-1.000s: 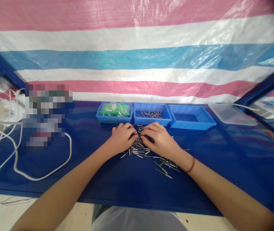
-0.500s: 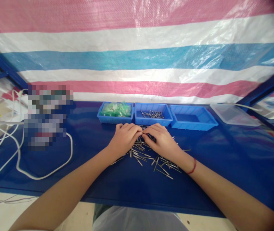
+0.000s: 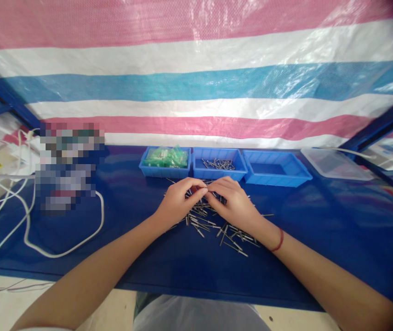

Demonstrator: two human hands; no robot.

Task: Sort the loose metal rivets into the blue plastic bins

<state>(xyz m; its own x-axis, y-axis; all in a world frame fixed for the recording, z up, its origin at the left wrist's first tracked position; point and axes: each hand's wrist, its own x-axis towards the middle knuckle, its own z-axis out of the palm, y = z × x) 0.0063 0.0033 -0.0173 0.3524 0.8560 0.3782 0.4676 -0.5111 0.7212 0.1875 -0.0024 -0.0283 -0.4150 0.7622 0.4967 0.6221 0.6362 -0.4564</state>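
My left hand (image 3: 180, 200) and my right hand (image 3: 230, 197) meet fingertip to fingertip above a loose heap of blind rivets (image 3: 201, 224). Thumb and index finger are pinched together on both; whatever lies between the tips is hidden or too small to make out. The rivets are thin and metallic, scattered under my palms and toward me. Just beyond my fingers stands the middle blue bin (image 3: 219, 174), with several small metal pieces (image 3: 219, 164) inside. On its left, another blue bin (image 3: 167, 172) contains green plastic bags (image 3: 166, 157).
A third blue bin (image 3: 279, 179) stands to the right, beside a translucent plastic lid (image 3: 337, 164). White cables (image 3: 101, 211) loop over the left of the blue table (image 3: 182, 271). A striped plastic sheet (image 3: 196, 87) hangs behind the bins.
My left hand has turned slightly, its thumb now stretched toward the right fingertips and its other fingers drawn together. The right hand has barely shifted. Bins and rivets look unmoved.
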